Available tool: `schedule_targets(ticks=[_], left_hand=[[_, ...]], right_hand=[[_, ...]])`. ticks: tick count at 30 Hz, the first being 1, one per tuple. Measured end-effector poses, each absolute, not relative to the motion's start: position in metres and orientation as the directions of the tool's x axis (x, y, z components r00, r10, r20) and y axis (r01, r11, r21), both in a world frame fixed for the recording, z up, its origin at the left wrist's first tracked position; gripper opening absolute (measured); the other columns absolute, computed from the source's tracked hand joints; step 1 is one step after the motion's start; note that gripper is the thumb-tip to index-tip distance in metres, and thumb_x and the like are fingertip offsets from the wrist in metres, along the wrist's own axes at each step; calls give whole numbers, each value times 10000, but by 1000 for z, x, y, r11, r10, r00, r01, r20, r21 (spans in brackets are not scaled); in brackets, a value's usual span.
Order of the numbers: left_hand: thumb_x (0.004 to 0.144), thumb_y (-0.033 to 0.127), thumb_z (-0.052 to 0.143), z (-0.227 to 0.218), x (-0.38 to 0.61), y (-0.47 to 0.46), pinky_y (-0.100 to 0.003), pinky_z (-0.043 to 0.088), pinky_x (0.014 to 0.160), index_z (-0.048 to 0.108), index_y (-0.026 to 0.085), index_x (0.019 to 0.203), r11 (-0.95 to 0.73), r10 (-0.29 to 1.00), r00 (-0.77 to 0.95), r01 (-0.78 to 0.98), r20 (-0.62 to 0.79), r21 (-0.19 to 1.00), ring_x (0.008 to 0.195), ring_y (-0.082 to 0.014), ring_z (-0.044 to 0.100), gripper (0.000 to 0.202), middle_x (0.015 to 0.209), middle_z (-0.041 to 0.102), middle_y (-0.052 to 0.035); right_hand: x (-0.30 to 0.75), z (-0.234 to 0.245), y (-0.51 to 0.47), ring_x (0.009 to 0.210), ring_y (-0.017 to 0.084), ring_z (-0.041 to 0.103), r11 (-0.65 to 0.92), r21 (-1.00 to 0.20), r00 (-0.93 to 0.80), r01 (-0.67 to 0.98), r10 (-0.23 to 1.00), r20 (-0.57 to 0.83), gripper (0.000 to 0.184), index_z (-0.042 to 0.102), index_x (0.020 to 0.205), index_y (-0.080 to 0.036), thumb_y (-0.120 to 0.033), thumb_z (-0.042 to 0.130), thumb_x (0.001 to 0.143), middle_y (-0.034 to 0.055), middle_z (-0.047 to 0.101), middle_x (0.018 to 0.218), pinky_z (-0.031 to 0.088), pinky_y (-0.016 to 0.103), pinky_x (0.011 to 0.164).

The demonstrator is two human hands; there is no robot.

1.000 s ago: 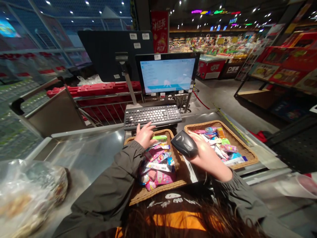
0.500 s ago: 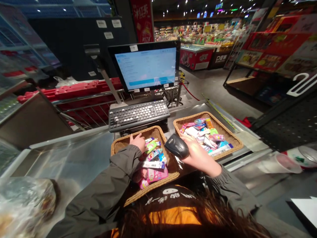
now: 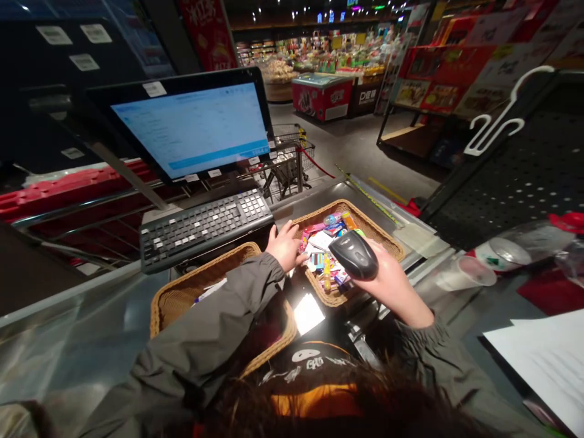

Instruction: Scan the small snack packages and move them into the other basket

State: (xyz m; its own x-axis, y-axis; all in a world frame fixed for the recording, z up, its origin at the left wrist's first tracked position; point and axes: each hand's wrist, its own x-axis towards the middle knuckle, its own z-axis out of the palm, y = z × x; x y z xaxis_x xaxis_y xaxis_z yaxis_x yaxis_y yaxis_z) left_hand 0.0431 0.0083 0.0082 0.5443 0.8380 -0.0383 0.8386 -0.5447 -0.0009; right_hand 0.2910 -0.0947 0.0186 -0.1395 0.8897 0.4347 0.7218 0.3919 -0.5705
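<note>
My right hand [image 3: 385, 271] is wrapped round a black handheld barcode scanner [image 3: 353, 254], above the front right part of the right wicker basket [image 3: 392, 240]. Small colourful packets [image 3: 325, 258] fill that basket in a loose heap. At its left edge, my left hand [image 3: 283, 246] reaches over the rim with fingers spread, near the packets. I see nothing in its grasp. Beneath my left forearm stands the left wicker basket [image 3: 171, 304]. The sleeve covers most of its contents; a thin white packet [image 3: 212, 291] shows.
Behind the left basket is a black keyboard [image 3: 207, 228] under a lit monitor [image 3: 196, 131]. A metal counter [image 3: 114, 328] extends left. Paper cups [image 3: 469, 274] and white sheets [image 3: 542, 353] are on the right, below a black perforated panel [image 3: 538, 158] with a white hanger [image 3: 495, 131].
My left hand has moved from the left basket across to the right basket. The scanner in my right hand has shifted from between the baskets to over the right one. My view has turned right.
</note>
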Motion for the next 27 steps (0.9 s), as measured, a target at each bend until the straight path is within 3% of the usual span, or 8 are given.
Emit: schedule_targets(ticks=[8, 12, 18, 22, 27], left_hand=[[729, 766, 611, -45, 110, 59, -657, 93, 1180, 698, 125, 1167, -400, 910, 392, 916, -140, -39, 1516, -397, 110, 782, 1627, 206, -209], [719, 731, 637, -64, 124, 69, -627, 55, 1199, 690, 104, 1179, -421, 905, 413, 904, -105, -70, 1522, -390, 85, 780, 1648, 119, -196], [790, 629, 604, -75, 134, 74, -583, 22, 1224, 685, 104, 1197, -511, 858, 513, 846, -31, -153, 1529, -342, 95, 669, 1646, 150, -182], [753, 613, 668, -68, 138, 68, -599, 26, 1222, 670, 100, 1219, -618, 786, 614, 776, -74, -126, 1515, -362, 147, 693, 1617, 241, -208], [780, 606, 649, -63, 141, 47, -617, 59, 1211, 748, 135, 1053, -579, 802, 556, 813, -218, -55, 1423, -399, 333, 554, 1375, 573, -221]], right_hand=[[337, 20, -85, 1269, 344, 582, 345, -572, -50, 744, 883, 467, 555, 599, 1290, -163, -317, 697, 766, 163, 649, 1322, 465, 534, 1076], [344, 16, -77, 1278, 345, 574, 330, -601, -37, 728, 894, 446, 539, 611, 1285, -170, -328, 694, 776, 161, 641, 1336, 457, 535, 1085], [350, 9, -62, 1253, 338, 594, 318, -632, -22, 707, 903, 430, 562, 593, 1302, -148, -348, 686, 785, 175, 631, 1340, 471, 518, 1077], [352, 10, -57, 1253, 333, 597, 302, -649, -13, 698, 912, 411, 549, 598, 1287, -169, -344, 694, 776, 163, 644, 1324, 469, 513, 1084], [352, 10, -55, 1261, 348, 590, 279, -667, 10, 691, 919, 394, 558, 601, 1286, -143, -328, 697, 769, 185, 633, 1334, 465, 482, 1100]])
